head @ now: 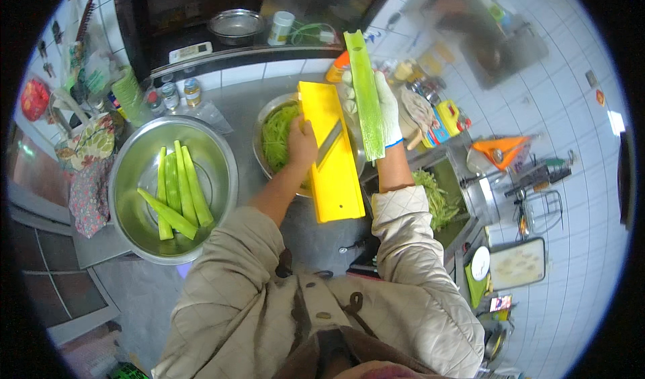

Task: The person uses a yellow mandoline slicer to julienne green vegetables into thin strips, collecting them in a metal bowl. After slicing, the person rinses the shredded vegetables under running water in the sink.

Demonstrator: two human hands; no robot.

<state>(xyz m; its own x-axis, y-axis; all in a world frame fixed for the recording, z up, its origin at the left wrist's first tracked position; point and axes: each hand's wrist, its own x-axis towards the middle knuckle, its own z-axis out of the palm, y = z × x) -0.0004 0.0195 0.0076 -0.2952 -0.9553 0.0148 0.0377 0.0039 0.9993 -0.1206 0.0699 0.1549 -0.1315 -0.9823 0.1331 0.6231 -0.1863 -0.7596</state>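
Observation:
My bare left hand (302,145) grips the left edge of a yellow mandoline slicer (338,177) with a slanted metal blade. The slicer lies across a metal bowl (259,160) that holds green vegetable shreds (277,136). My right hand (387,109), in a white knitted glove, holds a long peeled green stalk (366,102), flat-faced and pale green, just right of the slicer and apart from it. At the left, a large stainless steel basin (232,192) contains several peeled green stalks (173,192).
A sink (461,213) with green peelings (433,200) is at the right. Small jars (192,93) and a plastic bag (214,116) stand or lie behind the basin. A window ledge holds a metal bowl (237,25) and a white container (281,28). A yellow bottle (448,116) stands beyond the glove.

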